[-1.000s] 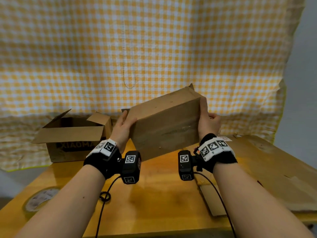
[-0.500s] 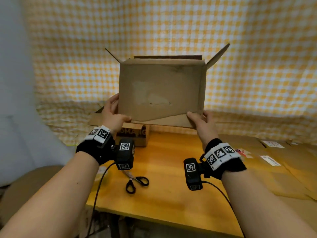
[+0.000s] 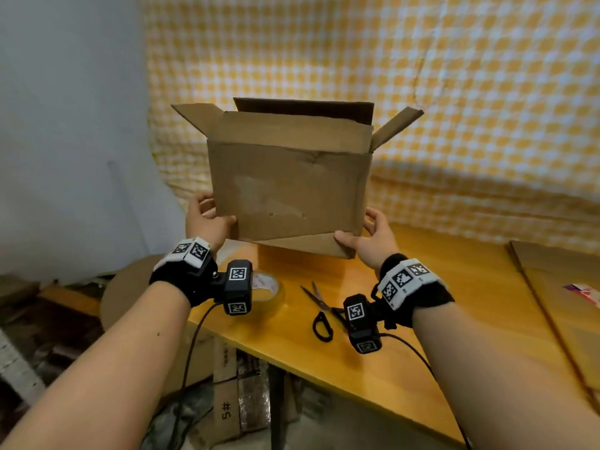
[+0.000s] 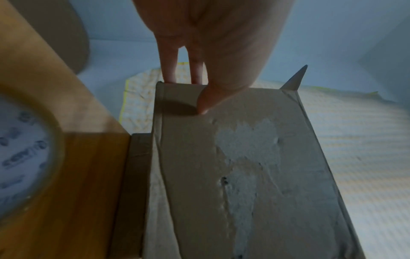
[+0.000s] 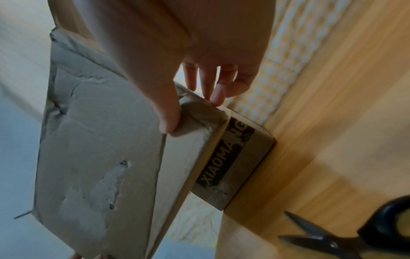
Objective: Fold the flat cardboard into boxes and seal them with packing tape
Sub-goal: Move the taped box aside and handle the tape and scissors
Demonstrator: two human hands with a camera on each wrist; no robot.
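Above the bench (image 3: 422, 336) | your left hand (image 3: 207, 222) and right hand (image 3: 373, 238) pinch the box's (image 3: 289, 190) lower corners | set it down level, flaps open.

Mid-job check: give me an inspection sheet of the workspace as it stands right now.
Surface: wooden table, glossy.
Job's things: cardboard box held upright above the table, top flaps open; tape roll on the table; flat cardboard at the right.
Clutter: scissors, blades apart; printed box behind.
Grippers: left hand and right hand each grip a lower corner of the box.
Cables: black wrist-camera cable hanging off the table edge.
Surroundings: yellow checked cloth; boxes on the floor.
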